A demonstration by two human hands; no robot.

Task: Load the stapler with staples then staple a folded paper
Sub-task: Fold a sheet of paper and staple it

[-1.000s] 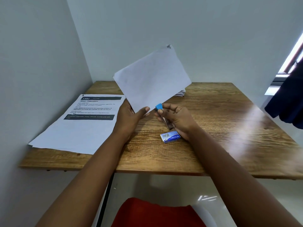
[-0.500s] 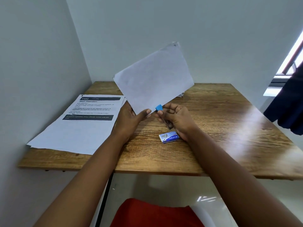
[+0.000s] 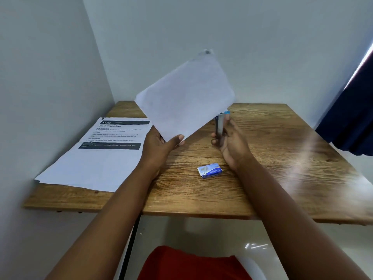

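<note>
Folded paper (image 3: 185, 102) mid-frame, pinched at lower corner by left hand (image 3: 159, 144), light and floppy so grip near target edge; stapler (image 3: 220, 126) upright, rigid, clenched in right hand (image 3: 232, 142) fingers above bench (image 3: 282, 158).

White, blue and wood-brown
White folded paper (image 3: 187, 102); blue-tipped stapler (image 3: 220, 126); blue-and-white staple box (image 3: 210, 170); brown wood-grain counter (image 3: 282, 158).

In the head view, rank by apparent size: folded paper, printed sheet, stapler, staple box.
1. Printed sheet, roughly matching the folded paper, which is raised nearer the camera, so unsure.
3. Stapler, partly hidden by fingers, and staple box: alike.
</note>
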